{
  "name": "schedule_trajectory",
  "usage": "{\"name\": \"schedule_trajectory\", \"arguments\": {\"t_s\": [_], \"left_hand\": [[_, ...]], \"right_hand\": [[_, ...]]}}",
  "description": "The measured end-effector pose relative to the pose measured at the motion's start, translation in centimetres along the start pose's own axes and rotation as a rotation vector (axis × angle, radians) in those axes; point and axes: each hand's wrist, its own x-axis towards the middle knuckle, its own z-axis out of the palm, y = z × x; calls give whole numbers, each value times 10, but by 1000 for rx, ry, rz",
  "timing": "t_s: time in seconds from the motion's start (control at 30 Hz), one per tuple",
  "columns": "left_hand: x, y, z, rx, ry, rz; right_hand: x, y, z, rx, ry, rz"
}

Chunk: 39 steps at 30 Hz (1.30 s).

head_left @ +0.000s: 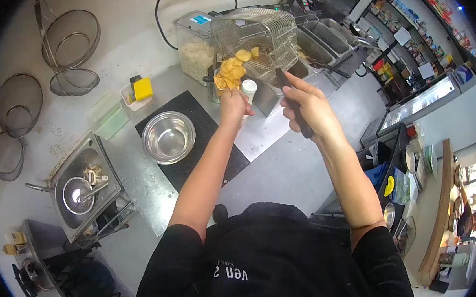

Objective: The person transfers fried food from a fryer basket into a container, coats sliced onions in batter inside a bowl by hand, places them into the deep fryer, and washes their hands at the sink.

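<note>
My right hand (309, 107) is closed around the dark handle (295, 101) of a wire fry basket (282, 34). The basket is tipped over on its side above the fryer, and a few golden chips (244, 55) lie at its mouth. Directly beyond my left hand (234, 108) is a heap of golden fried chips (230, 74). The fingers of that hand are curled shut, but what they grip under the heap is hidden. A white jar (248, 88) stands just right of the heap, close to my left hand.
A steel bowl (169, 137) rests on a black mat (190, 104) to the left. Behind stands a clear tub (198, 53) of pale contents. Fryer wells (314, 48) extend to the right. A sink (105, 185) is far left; several strainers (71, 38) hang on the wall.
</note>
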Motion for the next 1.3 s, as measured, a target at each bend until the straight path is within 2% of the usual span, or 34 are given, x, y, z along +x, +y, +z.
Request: {"name": "schedule_trajectory", "arguments": {"t_s": [0.73,1.3], "left_hand": [[-15,4,-27,47,-105,10],[-6,9,-34,119,-126,16]], "right_hand": [[-22,13,-42,281,-39,45],[-12,5,-83,343,-80,1]]}}
